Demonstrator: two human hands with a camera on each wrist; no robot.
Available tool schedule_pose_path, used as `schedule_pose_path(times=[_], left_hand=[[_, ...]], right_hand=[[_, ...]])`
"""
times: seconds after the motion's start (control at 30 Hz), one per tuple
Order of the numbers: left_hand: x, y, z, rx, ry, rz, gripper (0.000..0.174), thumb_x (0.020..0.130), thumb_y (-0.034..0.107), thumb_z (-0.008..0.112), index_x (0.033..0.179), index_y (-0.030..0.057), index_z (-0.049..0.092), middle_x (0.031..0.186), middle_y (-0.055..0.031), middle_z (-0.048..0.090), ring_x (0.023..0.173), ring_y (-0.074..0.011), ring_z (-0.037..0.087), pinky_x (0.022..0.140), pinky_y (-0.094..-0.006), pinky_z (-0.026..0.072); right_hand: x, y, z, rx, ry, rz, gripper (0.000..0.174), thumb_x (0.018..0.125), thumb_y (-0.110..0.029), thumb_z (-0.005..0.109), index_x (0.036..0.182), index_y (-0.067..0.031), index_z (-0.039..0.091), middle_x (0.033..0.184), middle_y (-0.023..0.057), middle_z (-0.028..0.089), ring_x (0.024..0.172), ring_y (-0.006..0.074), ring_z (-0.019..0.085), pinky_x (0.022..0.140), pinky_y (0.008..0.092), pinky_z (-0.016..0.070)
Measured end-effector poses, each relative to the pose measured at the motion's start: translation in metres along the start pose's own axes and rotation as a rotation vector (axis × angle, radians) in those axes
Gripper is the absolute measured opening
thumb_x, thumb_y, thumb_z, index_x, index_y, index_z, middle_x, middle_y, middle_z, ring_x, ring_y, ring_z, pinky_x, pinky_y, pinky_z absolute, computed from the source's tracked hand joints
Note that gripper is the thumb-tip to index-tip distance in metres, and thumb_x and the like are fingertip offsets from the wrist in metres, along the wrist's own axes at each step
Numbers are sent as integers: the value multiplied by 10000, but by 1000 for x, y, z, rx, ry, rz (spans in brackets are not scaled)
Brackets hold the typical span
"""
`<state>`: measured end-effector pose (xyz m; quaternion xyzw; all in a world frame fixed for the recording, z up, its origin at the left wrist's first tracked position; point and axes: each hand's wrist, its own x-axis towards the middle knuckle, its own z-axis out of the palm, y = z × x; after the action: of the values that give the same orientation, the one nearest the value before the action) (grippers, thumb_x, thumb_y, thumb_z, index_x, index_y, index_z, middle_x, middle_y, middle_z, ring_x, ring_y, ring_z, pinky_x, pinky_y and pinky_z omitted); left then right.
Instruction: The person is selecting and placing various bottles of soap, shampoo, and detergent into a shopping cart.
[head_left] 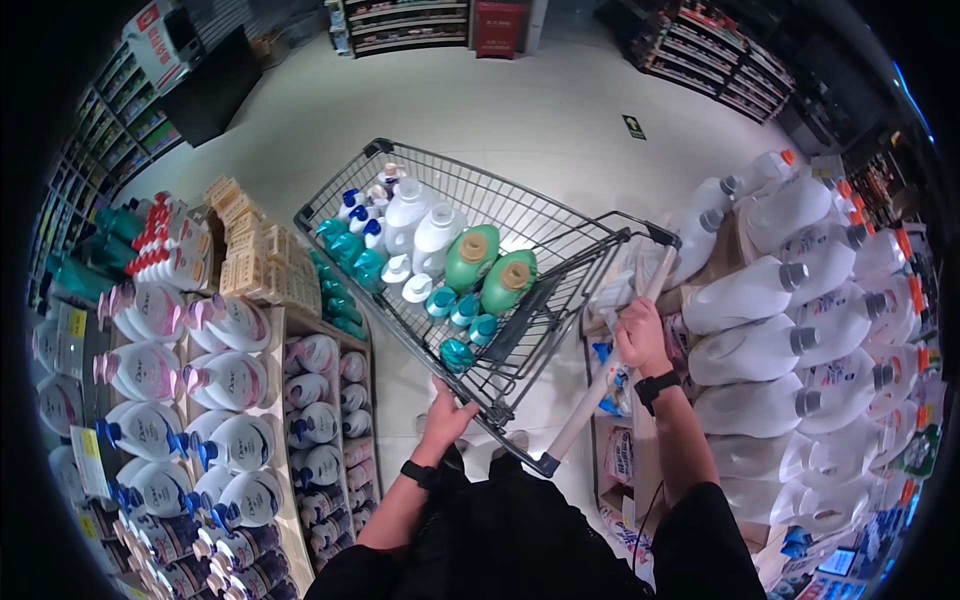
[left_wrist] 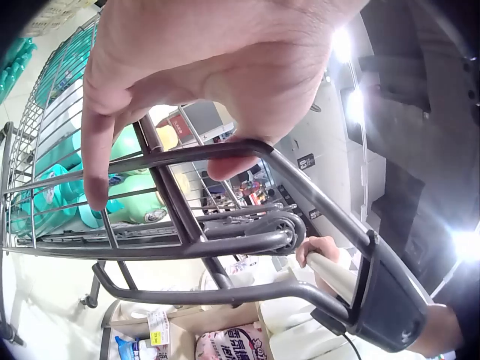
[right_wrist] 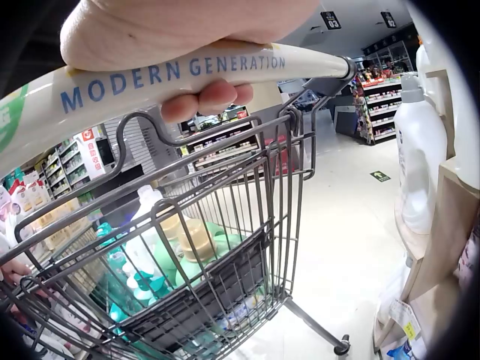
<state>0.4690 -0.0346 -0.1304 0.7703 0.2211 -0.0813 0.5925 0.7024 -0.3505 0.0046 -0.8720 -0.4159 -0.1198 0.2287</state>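
A metal shopping cart (head_left: 560,236) stands at an angle in front of the person. The right hand (head_left: 640,335) grips its pale handle bar (right_wrist: 165,79), fingertips curling out underneath the lettering. On the cart's near side, the left hand (head_left: 444,418) holds the top rail (left_wrist: 202,152), with thumb and fingers on opposite sides of the wire. Inside the basket stand two green bottles with tan caps (head_left: 508,288), two white jugs (head_left: 437,238), several teal bottles (head_left: 463,312) and white bottles with blue tops (head_left: 352,204).
Shelves of pump bottles (head_left: 240,440) line the left side, close to the cart. At right, a display is stacked with large white jugs (head_left: 745,295) with grey caps. Tan boxes (head_left: 250,250) sit behind the left shelf. Pale floor (head_left: 480,110) stretches beyond toward shelving (head_left: 715,60).
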Motion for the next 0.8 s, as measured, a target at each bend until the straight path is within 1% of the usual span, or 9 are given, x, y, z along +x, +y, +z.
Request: schedule_pose_path(times=[0.17, 0.33, 0.4, 0.47, 0.53, 0.6, 0.63, 0.73, 0.8], left_hand=[[18, 23, -14, -332, -127, 50, 936, 759, 15, 638, 1507, -80, 83, 1455, -198, 417, 1300, -284, 469, 1069, -366, 400], [19, 43, -5, -258, -142, 71, 871, 729, -33, 587, 1509, -37, 199, 1476, -181, 408, 1310, -263, 442, 1050, -331, 385], [18, 44, -11, -254, -137, 171, 825, 758, -20, 568, 1507, -51, 222, 1419, -177, 473, 1237, -254, 495, 1007, -324, 412], [23, 50, -48, -141, -68, 67, 738, 796, 23, 561, 1483, -65, 306, 1358, -178, 532, 1158, -228, 536, 956, -324, 433], [13, 71, -92, 380, 112, 79, 602, 888, 155, 600, 1413, -79, 420, 1114, -188, 674, 1002, -264, 630, 914, -361, 468], [-12, 66, -99, 626, 406, 516, 562, 917, 193, 609, 1393, -62, 452, 1050, -190, 699, 988, -303, 660, 924, -367, 476], [-31, 92, -86, 636, 399, 522, 562, 917, 193, 609, 1393, -62, 452, 1050, -190, 699, 988, -303, 660, 924, -367, 476], [-95, 156, -32, 472, -5, 319, 428, 939, 274, 594, 1263, -6, 590, 1100, -220, 684, 1032, -374, 660, 914, -410, 495], [-109, 155, -1, 750, 162, 354, 402, 937, 340, 599, 1133, -7, 649, 1068, -239, 674, 999, -421, 644, 863, -454, 504]], right_hand=[[-5, 11, 7, -57, 103, 67, 258, 732, -183, 585, 517, -44, 557, 584, 116, 576, 685, 301, 544, 851, 402, 438], [-35, 16, 2, -55, 151, 167, 280, 717, -203, 594, 499, -29, 593, 555, 122, 583, 668, 292, 552, 848, 393, 440], [-47, 7, -2, -60, 212, 200, 290, 715, -216, 592, 498, -25, 608, 544, 122, 585, 666, 284, 554, 851, 386, 437], [-27, -19, 4, -78, 233, 235, 300, 716, -229, 589, 489, -34, 612, 538, 114, 588, 673, 273, 558, 852, 376, 433], [7, -54, 35, -69, 284, 232, 278, 693, -202, 600, 475, -29, 595, 522, 106, 565, 670, 281, 542, 834, 389, 434], [16, -75, 43, -62, 290, 254, 288, 699, -204, 601, 472, -28, 598, 520, 104, 567, 668, 277, 542, 832, 384, 432], [12, -78, 40, -57, 288, 265, 298, 706, -207, 602, 469, -26, 601, 519, 102, 569, 667, 274, 542, 829, 379, 430], [5, -87, 43, -34, 331, 265, 320, 736, -227, 600, 485, -29, 615, 527, 98, 578, 669, 266, 545, 831, 373, 423], [2, -101, 48, -10, 307, 257, 340, 773, -239, 591, 507, -31, 633, 542, 98, 591, 673, 263, 550, 843, 376, 416]])
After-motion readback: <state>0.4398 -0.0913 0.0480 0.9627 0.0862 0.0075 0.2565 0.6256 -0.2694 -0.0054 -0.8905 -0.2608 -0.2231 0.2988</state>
